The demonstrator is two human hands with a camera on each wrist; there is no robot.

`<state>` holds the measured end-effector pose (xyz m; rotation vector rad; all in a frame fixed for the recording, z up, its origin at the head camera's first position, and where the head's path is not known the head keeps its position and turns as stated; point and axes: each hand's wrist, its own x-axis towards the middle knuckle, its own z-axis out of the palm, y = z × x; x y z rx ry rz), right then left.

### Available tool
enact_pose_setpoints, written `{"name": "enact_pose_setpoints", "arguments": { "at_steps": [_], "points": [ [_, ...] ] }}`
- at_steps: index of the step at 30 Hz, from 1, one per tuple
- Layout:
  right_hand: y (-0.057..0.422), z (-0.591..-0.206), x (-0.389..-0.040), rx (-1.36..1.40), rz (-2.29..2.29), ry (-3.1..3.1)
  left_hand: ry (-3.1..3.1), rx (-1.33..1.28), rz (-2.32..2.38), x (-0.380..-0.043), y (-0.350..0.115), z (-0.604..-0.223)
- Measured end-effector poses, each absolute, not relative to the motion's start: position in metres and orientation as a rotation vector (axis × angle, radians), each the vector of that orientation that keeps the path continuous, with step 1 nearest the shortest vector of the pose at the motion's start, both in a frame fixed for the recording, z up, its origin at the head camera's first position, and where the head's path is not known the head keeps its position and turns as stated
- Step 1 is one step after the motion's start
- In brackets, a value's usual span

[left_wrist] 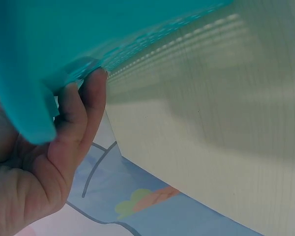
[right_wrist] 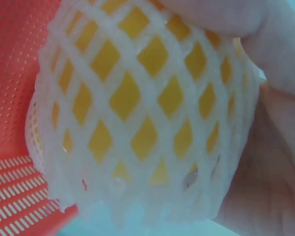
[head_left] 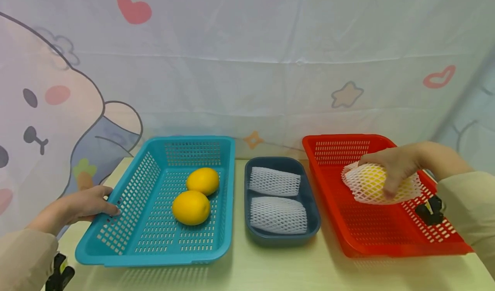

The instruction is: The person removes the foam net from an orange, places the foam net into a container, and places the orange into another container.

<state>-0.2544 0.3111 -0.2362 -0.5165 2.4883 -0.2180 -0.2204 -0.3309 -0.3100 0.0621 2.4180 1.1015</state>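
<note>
My left hand [head_left: 87,204] grips the left rim of a teal plastic basket [head_left: 231,188], with fingers curled under the lip in the left wrist view. Two bare lemons [head_left: 191,208] lie against each other inside that basket. Over the red basket [head_left: 373,249], my right hand [head_left: 396,164] holds a lemon [right_wrist: 125,96] wrapped in a white foam net sleeve [head_left: 359,185]. The sleeve's loose end hangs past the fruit in the right wrist view. Behind it, more white netting with yellow inside [right_wrist: 34,130] shows in the red basket, mostly hidden.
Between the baskets stands a dark blue-grey tub [head_left: 284,239] with two flat white foam net sleeves [head_left: 278,215] in it. All three containers stand on a pale wooden table [head_left: 267,269]. A printed cloth [head_left: 247,67] hangs close behind the table.
</note>
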Motion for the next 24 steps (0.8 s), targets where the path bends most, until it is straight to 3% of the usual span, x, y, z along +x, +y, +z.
{"name": "enact_pose_setpoints", "arguments": {
  "at_steps": [24],
  "points": [
    [0.277,-0.217,-0.242,-0.63,-0.242,2.529,2.438,0.066,1.086,-0.221,-0.331,-0.312]
  ]
}}
